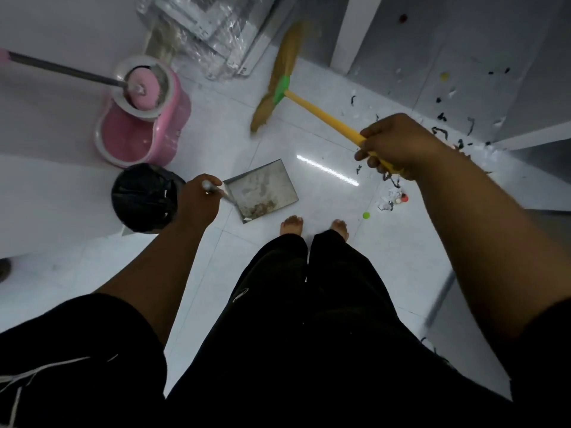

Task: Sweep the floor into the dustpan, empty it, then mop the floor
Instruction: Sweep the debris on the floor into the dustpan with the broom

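Observation:
My right hand (398,146) grips the yellow handle of a broom (321,114); its straw head (282,75) with a green band is blurred and points away from me, above the floor. My left hand (197,199) holds the metal handle of a grey dustpan (262,188), which holds a little brownish dirt at its near edge. A black bin (143,197) with a dark liner stands just left of that hand. Black and white scraps (445,128) and small coloured bits (397,199) lie on the white tiles to the right.
A pink mop bucket (142,125) stands at the left with a pink mop head (143,89) in its spinner, the grey mop pole leaning left. Plastic-wrapped items (210,32) stand at the back. Grey cabinets (463,57) line the right. My bare feet (315,227) stand behind the dustpan.

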Action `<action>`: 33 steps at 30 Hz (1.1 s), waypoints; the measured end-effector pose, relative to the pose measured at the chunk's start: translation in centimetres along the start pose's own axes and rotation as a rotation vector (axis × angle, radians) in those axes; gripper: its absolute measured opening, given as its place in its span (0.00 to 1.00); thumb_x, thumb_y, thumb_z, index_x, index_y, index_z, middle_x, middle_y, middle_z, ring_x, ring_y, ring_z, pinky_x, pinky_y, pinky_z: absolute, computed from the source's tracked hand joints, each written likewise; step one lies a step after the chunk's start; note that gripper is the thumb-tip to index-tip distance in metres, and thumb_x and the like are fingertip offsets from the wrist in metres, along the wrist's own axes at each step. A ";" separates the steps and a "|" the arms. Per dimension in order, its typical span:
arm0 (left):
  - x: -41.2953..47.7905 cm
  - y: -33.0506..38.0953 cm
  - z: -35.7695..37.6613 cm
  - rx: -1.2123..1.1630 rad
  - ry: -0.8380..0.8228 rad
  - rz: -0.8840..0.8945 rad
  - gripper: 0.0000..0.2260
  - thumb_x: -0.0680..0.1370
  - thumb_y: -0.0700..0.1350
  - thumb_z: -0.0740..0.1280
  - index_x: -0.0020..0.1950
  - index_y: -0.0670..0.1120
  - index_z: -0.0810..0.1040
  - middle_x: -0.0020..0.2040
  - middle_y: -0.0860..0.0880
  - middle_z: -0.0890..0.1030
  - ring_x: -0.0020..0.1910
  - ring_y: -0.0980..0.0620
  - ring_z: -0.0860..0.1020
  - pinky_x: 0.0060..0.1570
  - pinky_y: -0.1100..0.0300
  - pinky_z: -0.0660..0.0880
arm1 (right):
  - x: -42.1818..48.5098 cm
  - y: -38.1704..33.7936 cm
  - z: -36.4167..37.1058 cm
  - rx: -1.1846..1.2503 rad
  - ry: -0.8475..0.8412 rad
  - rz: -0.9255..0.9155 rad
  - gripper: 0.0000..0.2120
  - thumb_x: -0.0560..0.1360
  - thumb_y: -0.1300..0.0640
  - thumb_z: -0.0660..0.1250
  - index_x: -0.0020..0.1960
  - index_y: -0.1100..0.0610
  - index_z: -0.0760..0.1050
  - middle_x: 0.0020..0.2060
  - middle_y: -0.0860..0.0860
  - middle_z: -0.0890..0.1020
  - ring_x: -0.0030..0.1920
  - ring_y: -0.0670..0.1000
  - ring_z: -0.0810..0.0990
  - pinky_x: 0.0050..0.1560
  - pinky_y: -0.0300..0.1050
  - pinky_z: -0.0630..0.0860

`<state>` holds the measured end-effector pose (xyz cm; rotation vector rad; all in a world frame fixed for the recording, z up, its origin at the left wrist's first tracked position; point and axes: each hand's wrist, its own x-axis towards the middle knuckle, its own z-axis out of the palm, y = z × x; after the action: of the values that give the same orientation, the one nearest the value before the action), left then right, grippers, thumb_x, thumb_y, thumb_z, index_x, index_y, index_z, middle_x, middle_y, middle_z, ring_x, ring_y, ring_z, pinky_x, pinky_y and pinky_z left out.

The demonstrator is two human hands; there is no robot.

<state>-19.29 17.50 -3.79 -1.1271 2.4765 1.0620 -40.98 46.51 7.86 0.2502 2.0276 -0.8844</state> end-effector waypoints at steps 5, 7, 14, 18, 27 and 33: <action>-0.8 -2.1 0.4 0.021 0.060 -0.110 0.05 0.76 0.41 0.68 0.48 0.50 0.81 0.42 0.55 0.79 0.33 0.61 0.74 0.29 0.77 0.67 | 5.8 -0.8 3.7 0.099 -0.067 0.107 0.11 0.77 0.65 0.63 0.58 0.67 0.75 0.43 0.61 0.82 0.32 0.50 0.76 0.32 0.41 0.72; -1.4 -2.5 0.5 -0.002 0.066 -0.126 0.05 0.75 0.40 0.68 0.49 0.49 0.81 0.42 0.54 0.79 0.33 0.61 0.74 0.30 0.78 0.67 | 6.8 0.4 4.0 0.097 -0.054 0.148 0.12 0.77 0.66 0.62 0.59 0.69 0.74 0.44 0.62 0.81 0.31 0.50 0.74 0.30 0.40 0.71; -1.5 -3.0 1.7 -0.060 0.081 -0.158 0.06 0.75 0.38 0.68 0.47 0.49 0.80 0.41 0.52 0.80 0.33 0.59 0.75 0.30 0.77 0.69 | 6.2 7.3 -0.2 0.125 0.028 0.338 0.14 0.79 0.61 0.60 0.61 0.66 0.75 0.41 0.61 0.80 0.30 0.49 0.72 0.26 0.40 0.67; -1.1 -2.0 1.9 -0.071 0.075 -0.178 0.08 0.75 0.37 0.67 0.46 0.51 0.79 0.40 0.52 0.79 0.32 0.55 0.75 0.31 0.66 0.72 | 4.3 10.0 -3.4 0.100 0.101 0.378 0.14 0.78 0.63 0.61 0.61 0.68 0.75 0.39 0.62 0.79 0.29 0.51 0.71 0.28 0.42 0.66; -0.8 -1.4 1.7 -0.071 0.066 -0.139 0.07 0.76 0.34 0.65 0.48 0.43 0.80 0.48 0.45 0.82 0.45 0.45 0.80 0.45 0.53 0.78 | -0.8 7.6 -2.7 0.099 0.055 0.135 0.21 0.75 0.66 0.65 0.68 0.59 0.74 0.41 0.61 0.84 0.26 0.49 0.73 0.23 0.39 0.68; -2.0 -3.1 0.1 -0.084 0.072 -0.182 0.05 0.76 0.37 0.67 0.49 0.45 0.80 0.47 0.46 0.82 0.45 0.47 0.79 0.44 0.55 0.77 | 1.5 -0.4 3.2 -0.049 -0.147 -0.022 0.20 0.76 0.61 0.65 0.67 0.55 0.75 0.41 0.55 0.86 0.28 0.48 0.76 0.26 0.40 0.71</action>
<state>-15.66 17.33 -4.62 -1.4087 2.3464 1.0983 -39.97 43.88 5.69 0.1320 1.9162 -0.8416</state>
